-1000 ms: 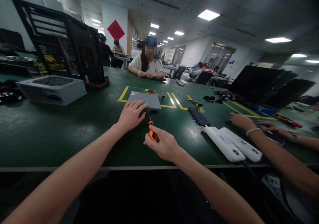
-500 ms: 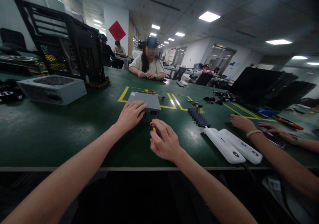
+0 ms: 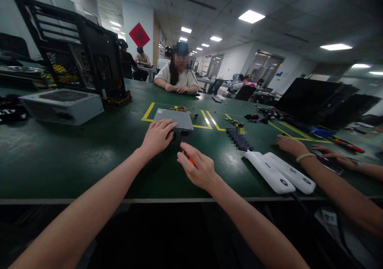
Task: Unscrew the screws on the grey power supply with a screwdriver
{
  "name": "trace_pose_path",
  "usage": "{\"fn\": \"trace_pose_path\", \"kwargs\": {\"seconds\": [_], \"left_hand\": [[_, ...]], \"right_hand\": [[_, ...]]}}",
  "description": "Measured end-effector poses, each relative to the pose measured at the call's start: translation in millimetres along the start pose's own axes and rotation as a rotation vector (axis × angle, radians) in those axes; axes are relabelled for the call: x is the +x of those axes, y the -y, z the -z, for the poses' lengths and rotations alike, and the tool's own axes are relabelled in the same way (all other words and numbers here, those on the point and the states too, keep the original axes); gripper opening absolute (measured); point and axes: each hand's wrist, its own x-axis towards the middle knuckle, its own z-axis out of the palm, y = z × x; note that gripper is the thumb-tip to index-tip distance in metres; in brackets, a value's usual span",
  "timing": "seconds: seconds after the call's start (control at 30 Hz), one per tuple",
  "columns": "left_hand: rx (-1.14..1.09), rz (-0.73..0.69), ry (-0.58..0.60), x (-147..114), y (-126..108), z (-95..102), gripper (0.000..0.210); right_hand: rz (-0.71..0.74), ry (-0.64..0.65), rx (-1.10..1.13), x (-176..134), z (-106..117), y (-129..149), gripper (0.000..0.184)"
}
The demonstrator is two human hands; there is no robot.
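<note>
A grey computer power supply (image 3: 179,119) lies on the green table in front of me, its socket side facing me. My left hand (image 3: 158,135) holds it at the left, fingers laid over the top and thumb at the near side. In my right hand (image 3: 197,165) is a screwdriver (image 3: 188,157) with an orange and black handle. Its thin shaft points up toward the near face of the power supply; whether the tip touches is too small to tell. Colored cables (image 3: 179,108) come out at the power supply's far side.
To the left stand a second power supply (image 3: 66,105) and a black computer case (image 3: 80,53). Two white devices (image 3: 269,173) and a blurred phone (image 3: 238,138) lie at the right, beside a co-worker's hands (image 3: 291,145). Another person (image 3: 176,73) sits across the table.
My right hand has turned the screwdriver so its shaft points at the power supply, with the fingers closed more tightly round the handle. My left hand stays on the power supply.
</note>
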Motion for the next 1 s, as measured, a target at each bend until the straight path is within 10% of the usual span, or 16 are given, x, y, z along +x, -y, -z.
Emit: {"fn": "trace_pose_path", "kwargs": {"seconds": [1.0], "left_hand": [[-0.01, 0.013, -0.001, -1, -2, 0.3, 0.039]], "right_hand": [[-0.115, -0.072, 0.011, -5, 1, -1, 0.033]]}}
